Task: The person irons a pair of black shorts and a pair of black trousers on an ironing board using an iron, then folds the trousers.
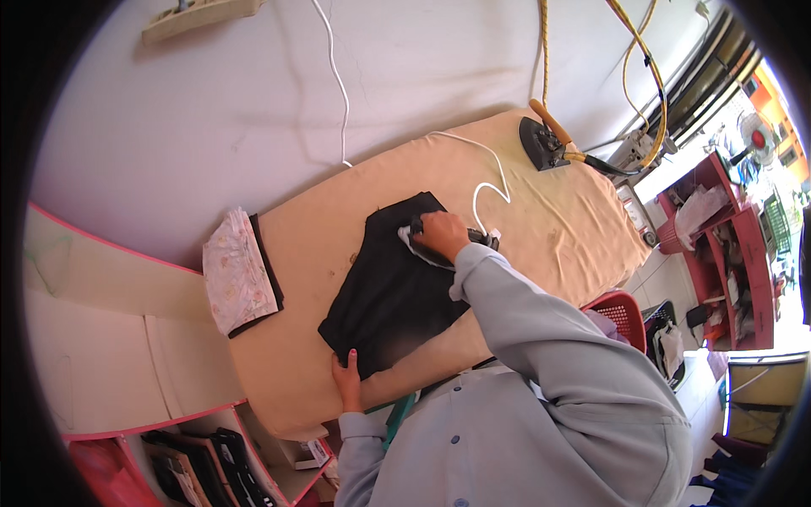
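Observation:
A black garment [386,298] is spread flat on the peach cloth cover of an ironing table [304,222]. My right hand [443,233] grips the dark handle of an electric iron [423,252], whose soleplate rests on the garment's upper right part. From the iron's back end a white cord [491,152] curves over the cover. At the garment's lower left edge, my left hand [347,380] holds the cloth with the thumb on top; its other fingers are partly hidden. My right sleeve covers some of the garment's right side.
A second iron [543,144] with a wooden handle stands at the far right end. Folded floral cloth [237,272] lies on dark fabric at the left. Shelves with folded clothes [203,466] sit lower left. A red basket [618,317] stands beyond the table's right edge.

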Available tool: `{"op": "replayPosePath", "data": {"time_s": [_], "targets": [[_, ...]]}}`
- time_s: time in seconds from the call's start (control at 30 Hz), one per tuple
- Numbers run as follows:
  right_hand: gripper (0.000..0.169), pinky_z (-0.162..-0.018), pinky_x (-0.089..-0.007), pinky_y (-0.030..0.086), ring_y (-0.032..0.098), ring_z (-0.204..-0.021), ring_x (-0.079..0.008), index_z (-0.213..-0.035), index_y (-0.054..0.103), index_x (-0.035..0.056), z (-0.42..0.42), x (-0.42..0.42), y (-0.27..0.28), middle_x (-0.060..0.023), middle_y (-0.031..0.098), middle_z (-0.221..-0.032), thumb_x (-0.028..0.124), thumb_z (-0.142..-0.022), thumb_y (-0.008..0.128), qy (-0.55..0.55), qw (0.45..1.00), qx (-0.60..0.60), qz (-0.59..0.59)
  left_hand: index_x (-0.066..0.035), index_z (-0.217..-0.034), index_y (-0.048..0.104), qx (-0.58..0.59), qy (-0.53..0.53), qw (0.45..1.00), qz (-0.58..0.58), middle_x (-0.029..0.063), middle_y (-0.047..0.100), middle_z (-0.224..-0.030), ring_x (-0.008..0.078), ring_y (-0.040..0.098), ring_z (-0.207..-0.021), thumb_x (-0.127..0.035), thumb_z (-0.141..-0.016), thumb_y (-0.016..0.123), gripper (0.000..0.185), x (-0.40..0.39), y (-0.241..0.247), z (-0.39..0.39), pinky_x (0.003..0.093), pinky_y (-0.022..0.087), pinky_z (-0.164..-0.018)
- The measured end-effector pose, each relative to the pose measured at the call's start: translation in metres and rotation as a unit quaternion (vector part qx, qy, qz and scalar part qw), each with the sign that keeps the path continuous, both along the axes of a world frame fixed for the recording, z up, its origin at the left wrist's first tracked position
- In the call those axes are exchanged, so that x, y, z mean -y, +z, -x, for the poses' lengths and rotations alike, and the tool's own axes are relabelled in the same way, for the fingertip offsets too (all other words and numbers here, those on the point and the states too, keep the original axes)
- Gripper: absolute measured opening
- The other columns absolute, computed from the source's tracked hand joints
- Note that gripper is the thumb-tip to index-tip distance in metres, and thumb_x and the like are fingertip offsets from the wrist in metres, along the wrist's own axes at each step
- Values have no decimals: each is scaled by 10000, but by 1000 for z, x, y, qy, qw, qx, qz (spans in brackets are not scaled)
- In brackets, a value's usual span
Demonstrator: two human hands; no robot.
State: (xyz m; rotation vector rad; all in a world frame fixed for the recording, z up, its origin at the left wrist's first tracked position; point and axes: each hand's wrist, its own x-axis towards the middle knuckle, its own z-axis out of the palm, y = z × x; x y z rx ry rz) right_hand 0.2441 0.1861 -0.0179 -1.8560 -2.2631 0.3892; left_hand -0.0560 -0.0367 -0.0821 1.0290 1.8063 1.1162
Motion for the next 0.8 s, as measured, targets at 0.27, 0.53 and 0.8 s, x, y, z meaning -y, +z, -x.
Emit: {"op": "replayPosePath", "data": {"time_s": [0.27,0.53,0.8], "targets": [[321,-685,-401,532,662,-758,-298,-841,689,79,19,62,20,-127,672,-774,349,-667,681,315,948,16,37,74,-1154,508,-4,1,1000,-5,149,589,-1120,231,551,-996,-212,-864,639,428,-3,-10,0,306,407,-904],[249,-669,-403,529,659,-736,-308,-810,671,52,116,73,8,-144,663,-748,258,-675,634,342,937,-66,27,58,-1110,527,25,6,1000,9,123,592,-1061,194,548,-948,-203,-886,615,355,-6,-9,0,297,425,-856],[258,-694,-409,527,665,-758,-303,-815,683,62,34,45,14,-142,672,-773,282,-688,637,221,973,-41,49,64,-1117,525,-9,0,1000,1,126,595,-1092,199,556,-952,-201,-886,612,363,-3,-23,11,295,419,-870]]}}
